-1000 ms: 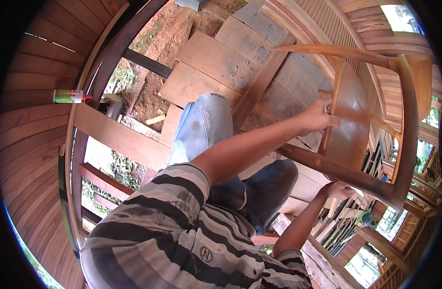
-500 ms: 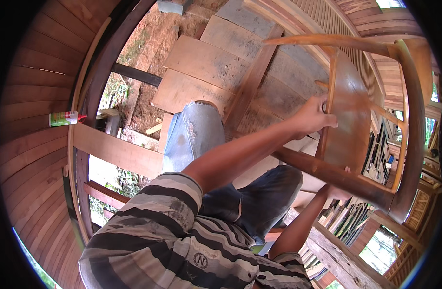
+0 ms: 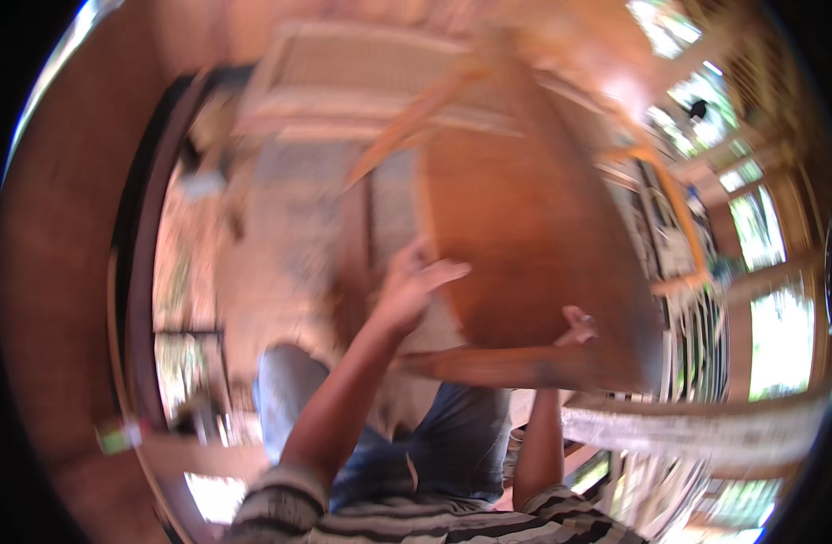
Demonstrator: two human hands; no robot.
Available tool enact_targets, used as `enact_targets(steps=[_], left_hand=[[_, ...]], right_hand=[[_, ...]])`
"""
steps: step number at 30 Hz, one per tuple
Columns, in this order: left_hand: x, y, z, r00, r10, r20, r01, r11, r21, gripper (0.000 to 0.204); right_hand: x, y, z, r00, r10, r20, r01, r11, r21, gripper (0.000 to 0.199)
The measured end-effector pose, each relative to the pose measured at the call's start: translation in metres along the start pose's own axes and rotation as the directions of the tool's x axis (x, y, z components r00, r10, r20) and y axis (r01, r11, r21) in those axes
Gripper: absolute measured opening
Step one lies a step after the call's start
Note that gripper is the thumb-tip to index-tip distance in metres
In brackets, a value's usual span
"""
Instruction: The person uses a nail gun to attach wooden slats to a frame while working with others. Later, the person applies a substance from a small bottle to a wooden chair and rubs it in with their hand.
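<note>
A brown wooden chair point(image 3: 515, 236) is held tilted in front of me, its broad flat seat facing me and its legs sticking out to the left. My left hand point(image 3: 408, 292) grips the seat's near left edge, thumb over the face and the other fingers partly hidden behind it. Lower right, my right hand point(image 3: 576, 325) reaches up from behind the lower leg point(image 3: 497, 364), with its fingertips against the seat. That leg hides most of this hand. The picture is smeared by motion.
Slatted wooden panels point(image 3: 370, 82) stand at the back. A rough timber beam point(image 3: 697, 433) runs along the right, with stacked wooden strips point(image 3: 697, 344) near it. A small green and white bottle point(image 3: 118, 437) is at the left. Boards point(image 3: 284, 245) cover the ground ahead.
My view has swung, so the chair appears more to the left and its seat faces me more fully. Both hands have stayed on the chair.
</note>
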State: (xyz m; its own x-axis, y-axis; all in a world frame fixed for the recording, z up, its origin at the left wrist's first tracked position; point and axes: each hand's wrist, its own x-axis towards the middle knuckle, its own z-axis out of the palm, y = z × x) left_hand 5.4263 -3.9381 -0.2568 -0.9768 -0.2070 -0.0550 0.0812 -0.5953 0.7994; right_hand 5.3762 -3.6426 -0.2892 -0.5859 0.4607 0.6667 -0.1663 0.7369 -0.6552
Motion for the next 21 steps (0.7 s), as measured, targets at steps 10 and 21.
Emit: enact_targets(steps=[10, 21], left_hand=[[0.007, -0.028, -0.025, 0.999, -0.036, 0.026, 0.039, 0.986, -0.159, 0.037], [0.009, -0.029, -0.025, 0.988, -0.091, 0.128, 0.102, 0.991, -0.081, 0.06]], right_hand=[[0.05, -0.026, -0.025, 0.949, 0.021, 0.314, -0.166, 0.88, 0.446, 0.025], [0.187, 0.092, 0.056, 0.853, -0.104, 0.511, 0.186, 0.976, -0.111, 0.034]])
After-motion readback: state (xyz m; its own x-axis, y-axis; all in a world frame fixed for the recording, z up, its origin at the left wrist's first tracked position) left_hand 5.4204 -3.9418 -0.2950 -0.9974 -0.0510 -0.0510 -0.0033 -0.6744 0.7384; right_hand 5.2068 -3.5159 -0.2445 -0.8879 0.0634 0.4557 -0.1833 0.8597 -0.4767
